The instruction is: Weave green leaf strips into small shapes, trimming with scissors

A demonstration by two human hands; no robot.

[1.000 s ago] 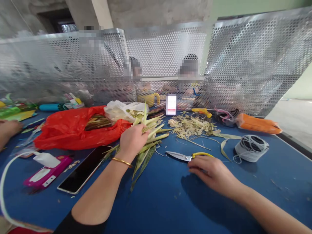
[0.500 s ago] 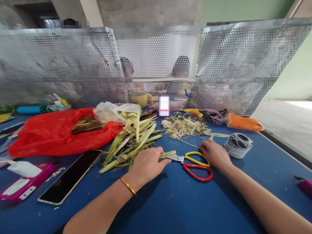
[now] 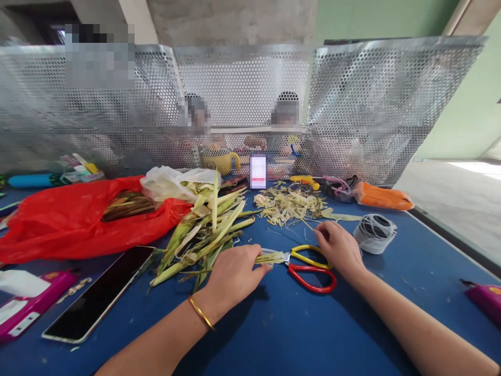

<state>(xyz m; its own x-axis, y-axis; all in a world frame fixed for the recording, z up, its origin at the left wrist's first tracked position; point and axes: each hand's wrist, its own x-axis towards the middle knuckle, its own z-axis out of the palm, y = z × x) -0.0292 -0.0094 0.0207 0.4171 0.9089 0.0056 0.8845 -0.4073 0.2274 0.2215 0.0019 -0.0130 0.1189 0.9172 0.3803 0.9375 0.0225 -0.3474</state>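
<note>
- Left hand (image 3: 238,269): pinches short, pale-green leaf strips (image 3: 272,257) overlapping steel-bladed scissors (image 3: 287,257) with red and yellow handles.
- Hazard: sideways pulling could snag the strips on the blades.
- Right hand (image 3: 340,248): curled at thin, straw-coloured strand (image 3: 307,224); grip unconfirmed.

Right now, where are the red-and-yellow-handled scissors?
In the head view, the scissors lie right of centre on the blue tabletop, between left hand and right hand, blades partly behind the leaf strips in the left hand.
</note>
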